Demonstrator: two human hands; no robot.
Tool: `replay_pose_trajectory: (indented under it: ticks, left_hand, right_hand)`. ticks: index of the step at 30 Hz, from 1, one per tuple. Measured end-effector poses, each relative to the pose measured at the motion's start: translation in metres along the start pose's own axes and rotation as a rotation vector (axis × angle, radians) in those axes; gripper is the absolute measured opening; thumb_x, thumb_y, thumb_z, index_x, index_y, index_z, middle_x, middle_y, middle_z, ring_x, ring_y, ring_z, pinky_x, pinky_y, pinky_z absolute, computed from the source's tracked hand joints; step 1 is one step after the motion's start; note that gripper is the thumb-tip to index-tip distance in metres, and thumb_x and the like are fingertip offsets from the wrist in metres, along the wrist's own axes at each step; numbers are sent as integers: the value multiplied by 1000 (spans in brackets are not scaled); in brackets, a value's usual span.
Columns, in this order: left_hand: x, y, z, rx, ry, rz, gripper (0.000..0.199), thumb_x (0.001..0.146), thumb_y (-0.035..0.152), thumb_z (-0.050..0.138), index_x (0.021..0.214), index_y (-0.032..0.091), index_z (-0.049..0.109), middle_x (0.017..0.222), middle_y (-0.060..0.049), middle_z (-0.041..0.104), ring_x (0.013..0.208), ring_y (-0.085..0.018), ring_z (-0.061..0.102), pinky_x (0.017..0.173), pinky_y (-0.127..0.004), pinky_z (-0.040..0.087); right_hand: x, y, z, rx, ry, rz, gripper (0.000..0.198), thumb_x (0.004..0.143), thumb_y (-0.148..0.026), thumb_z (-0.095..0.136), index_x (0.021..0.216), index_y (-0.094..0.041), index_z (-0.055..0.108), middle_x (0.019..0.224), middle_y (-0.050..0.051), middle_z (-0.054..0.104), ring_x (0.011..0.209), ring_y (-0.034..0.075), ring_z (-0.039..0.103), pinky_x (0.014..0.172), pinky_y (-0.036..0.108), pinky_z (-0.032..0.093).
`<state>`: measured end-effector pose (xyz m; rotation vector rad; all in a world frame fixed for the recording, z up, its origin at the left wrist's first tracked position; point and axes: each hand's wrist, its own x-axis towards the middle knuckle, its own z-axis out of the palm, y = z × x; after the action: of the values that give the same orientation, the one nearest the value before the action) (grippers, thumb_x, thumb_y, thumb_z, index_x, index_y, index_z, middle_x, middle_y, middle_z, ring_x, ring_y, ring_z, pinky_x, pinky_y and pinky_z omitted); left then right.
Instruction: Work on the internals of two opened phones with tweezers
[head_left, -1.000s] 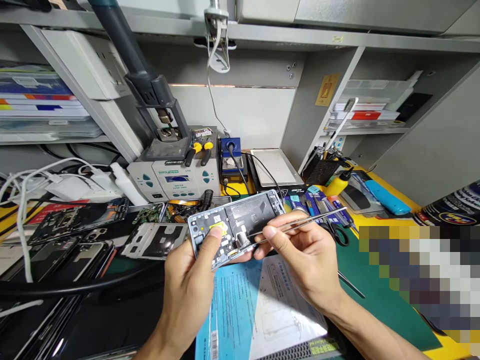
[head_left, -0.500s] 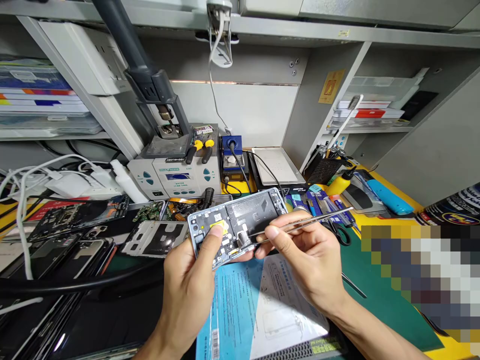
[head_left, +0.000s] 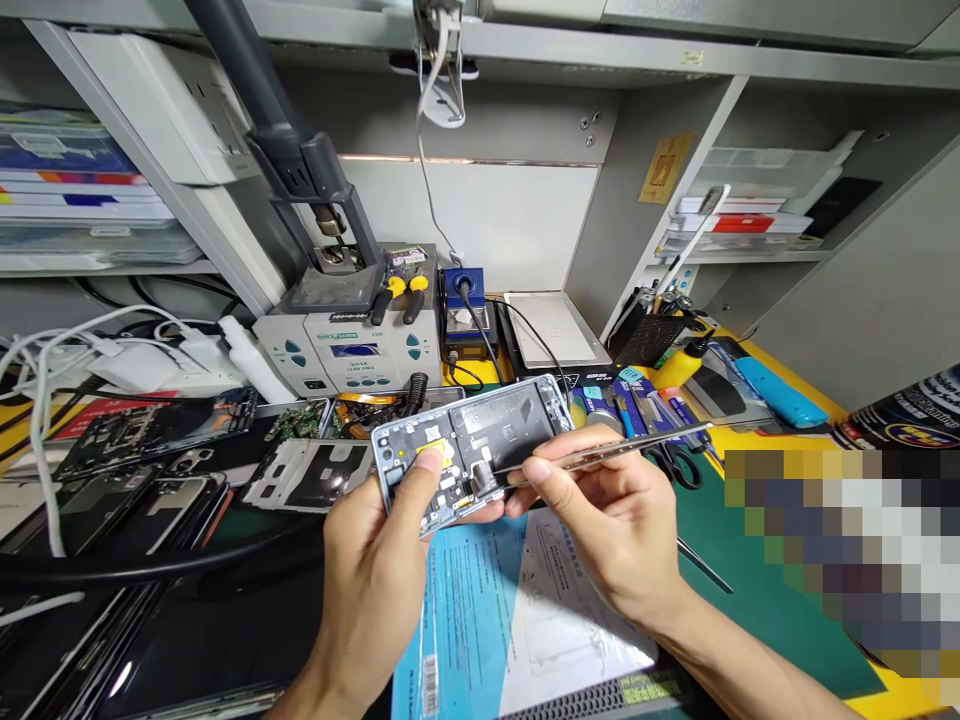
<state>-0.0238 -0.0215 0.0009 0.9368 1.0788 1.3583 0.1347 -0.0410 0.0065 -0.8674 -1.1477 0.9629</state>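
Head camera: we see the opened phone point(head_left: 517, 420) held up above the desk point(head_left: 806, 438), tilted, with its bare inside toward us and its camera end toward our left. Our left hand point(head_left: 379, 580) grips that end, the thumb pressed on the yellow sticker point(head_left: 448, 453) and the fingertips showing under the lower edge. Our right hand point(head_left: 619, 535) pinches a pair of metal tweezers point(head_left: 645, 441) between thumb and fingers, and their tips point left into the phone, right by a silvery ribbon point(head_left: 482, 476) near the lower edge; whether they touch it we cannot tell. Below our hands, a blue and white packet point(head_left: 469, 610) lies on the green mat point(head_left: 772, 610). To the right of our right hand, a second metal tool point(head_left: 705, 566) lies on the mat, and black-handled scissors point(head_left: 681, 468) lie farther back. Behind our left hand we have a detached phone plate point(head_left: 311, 475), and to its left, stacked dark phone parts point(head_left: 202, 625). At the back stand a grey station point(head_left: 345, 350) with yellow and black pliers point(head_left: 397, 298) on top, and, just beside it, a blue soldering stand point(head_left: 463, 287). A yellow bottle point(head_left: 681, 364) stands farther right, near a black mesh holder point(head_left: 645, 338).
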Motion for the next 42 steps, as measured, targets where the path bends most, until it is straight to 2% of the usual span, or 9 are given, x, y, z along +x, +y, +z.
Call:
replay_pose_trajectory:
  ticks: [4,10,14,21,33,42]
  left_hand:
    - [0,-1,-1,-108,-18,-91,32,83,36,76,111,20,74,109,-6,77,87,-25,75,67,-27,63]
    - [2,2,4,-131,-31,-75,36,80,35,79,110,16,73,103,-8,77,89,-27,75,65,-28,64]
    - [2,6,6,-147,-3,-81,39,77,35,81,109,16,73,102,-9,76,90,-28,74,62,-28,64]
    - [1,5,2,-147,-24,-84,33,81,35,78,109,18,73,102,-7,76,92,-26,73,61,-25,63]
    - [2,5,5,-140,36,-107,35,75,36,81,101,15,73,97,-8,76,88,-29,74,64,-31,64]
    - [5,3,5,-132,0,-109,33,76,37,80,99,14,73,100,-9,76,91,-30,73,70,-36,65]
  right_hand:
    - [3,4,0,1,-2,20,4,90,-19,74,90,-20,70,74,3,77,62,18,76,61,29,64]
    - [11,0,-2,56,30,58,10,89,-29,75,89,-22,68,75,3,78,57,18,75,58,31,65]
    - [12,-3,-3,63,55,55,12,87,-30,77,88,-23,68,74,3,78,56,19,75,57,31,65]
    - [10,-1,0,54,55,63,12,87,-29,78,87,-23,68,74,3,78,57,19,76,58,31,65]
    - [9,3,-1,44,29,75,10,87,-28,77,88,-22,69,74,3,78,59,18,76,60,30,64]
    - [15,4,-7,94,33,116,16,87,-34,78,88,-23,67,75,3,78,58,20,75,60,35,64]
